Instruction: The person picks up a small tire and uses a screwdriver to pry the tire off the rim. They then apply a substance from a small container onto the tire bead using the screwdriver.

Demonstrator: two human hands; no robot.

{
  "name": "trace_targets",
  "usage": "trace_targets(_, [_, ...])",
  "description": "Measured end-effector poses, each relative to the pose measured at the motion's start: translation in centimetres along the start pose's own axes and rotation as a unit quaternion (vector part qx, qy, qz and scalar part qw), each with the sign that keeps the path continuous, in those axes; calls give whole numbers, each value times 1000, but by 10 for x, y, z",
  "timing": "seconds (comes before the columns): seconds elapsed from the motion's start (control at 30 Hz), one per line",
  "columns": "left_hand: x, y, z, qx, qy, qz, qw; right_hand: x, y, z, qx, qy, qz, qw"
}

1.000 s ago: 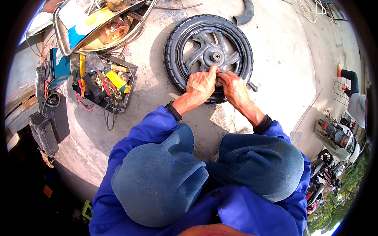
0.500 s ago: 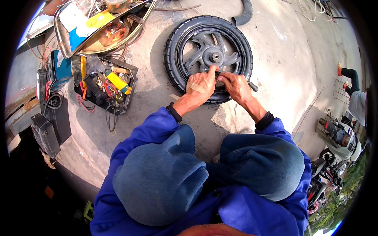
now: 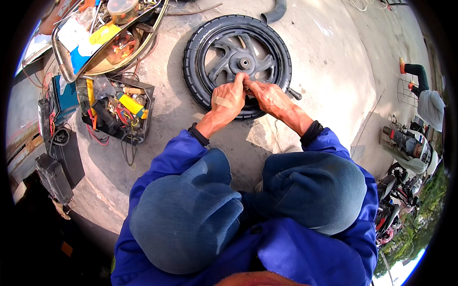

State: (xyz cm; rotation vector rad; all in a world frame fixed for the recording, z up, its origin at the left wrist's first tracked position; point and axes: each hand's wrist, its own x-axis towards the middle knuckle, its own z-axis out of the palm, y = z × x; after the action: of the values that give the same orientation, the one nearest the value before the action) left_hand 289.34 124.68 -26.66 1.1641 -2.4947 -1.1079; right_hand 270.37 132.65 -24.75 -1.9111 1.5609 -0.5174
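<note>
A motorcycle wheel [image 3: 281, 52] with a black tyre and dark grey spoked rim lies flat on the concrete in front of me. Over the near part of its rim, my left hand [image 3: 228, 99] and my right hand [image 3: 273, 99] meet with fingers closed. The thumbs and index fingers press together just below the hub [image 3: 244, 63]. Whatever they pinch is hidden by the fingers. A tan strip sits on the back of my left hand. A black rod-like end [image 3: 295, 94] sticks out past the tyre's right side, near my right hand; its other end is hidden.
At left stands an open box [image 3: 143, 119] of tools and wires, with a yellow-handled tool inside. Behind it is a larger tray [image 3: 102, 71] of parts. A black hose piece [image 3: 274, 13] lies beyond the wheel. A person [image 3: 429, 102] and parked motorbikes [image 3: 400, 190] are far right.
My right hand has turned and moved in against my left, covering the small dark thing pinched before. The view has shifted, so the wheel appears further left and higher.
</note>
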Motion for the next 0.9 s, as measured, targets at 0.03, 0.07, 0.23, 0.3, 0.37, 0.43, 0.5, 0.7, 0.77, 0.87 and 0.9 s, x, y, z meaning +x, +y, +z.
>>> trace_targets(0.03, [0,-1,-1,-5,3,6,1000,1,5,3,4,5,-14,1000])
trace_targets(0.07, [-1,-2,-2,-3,5,7,1000,1,9,7,9,10,-28,1000])
trace_targets(0.23, [0,-3,0,16,-1,7,1000,5,3,1,-9,-10,1,1000])
trace_targets(0.3, [2,-3,4,8,20,44,999,8,-2,0,26,7,60,998])
trace_targets(0.37, [1,-9,7,26,10,39,999,16,-2,-2,71,14,138,988])
trace_targets(0.43, [3,-5,7,30,-11,26,999,24,-10,-16,166,-76,267,946])
trace_targets(0.5, [3,-1,4,45,-42,-4,998,31,-17,-24,193,-125,325,917])
trace_targets(0.7, [3,-2,5,59,-44,-3,997,19,17,5,-79,-75,37,993])
trace_targets(0.77, [6,0,3,53,-37,-1,998,15,19,3,-63,-61,11,996])
trace_targets(0.87, [5,-2,3,43,-35,-14,998,16,16,-11,-101,-37,-84,991])
trace_targets(0.9, [3,-1,4,40,-37,-19,998,14,20,-12,-133,-51,-94,985])
